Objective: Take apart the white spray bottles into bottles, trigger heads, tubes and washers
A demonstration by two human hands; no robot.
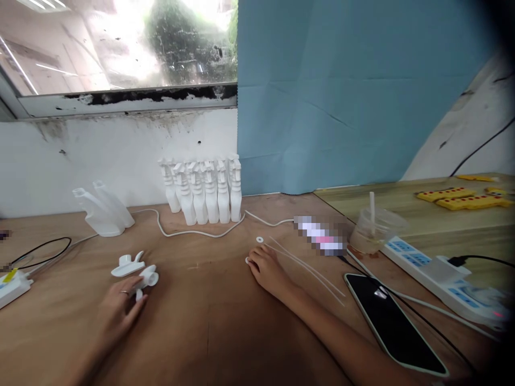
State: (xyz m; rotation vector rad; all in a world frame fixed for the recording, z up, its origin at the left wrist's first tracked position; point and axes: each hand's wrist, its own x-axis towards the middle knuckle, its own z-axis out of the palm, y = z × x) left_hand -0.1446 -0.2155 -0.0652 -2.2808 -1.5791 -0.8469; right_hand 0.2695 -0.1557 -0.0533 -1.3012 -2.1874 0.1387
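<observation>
On the left of the table, my left hand [123, 308] has its thumb and fingers around a white spray trigger head [149, 276]. Just behind it lies a second white trigger head [127, 265]. My right hand [266, 268] rests near the middle, thumb and fingers pinched on a small white washer [247, 260], mostly hidden by the fingertips. Beyond those fingers another white washer [259, 239] lies flat. Two thin clear dip tubes [311, 269] stretch along the table beside my right forearm.
Several white spray bottles [211, 195] with trigger heads stand against the wall. Open-necked bottles [107, 214] stand at the left. A phone [396, 321], a power strip [436, 281], a plastic cup [372, 230] and cables occupy the right. Another power strip [14, 287] sits at the left edge.
</observation>
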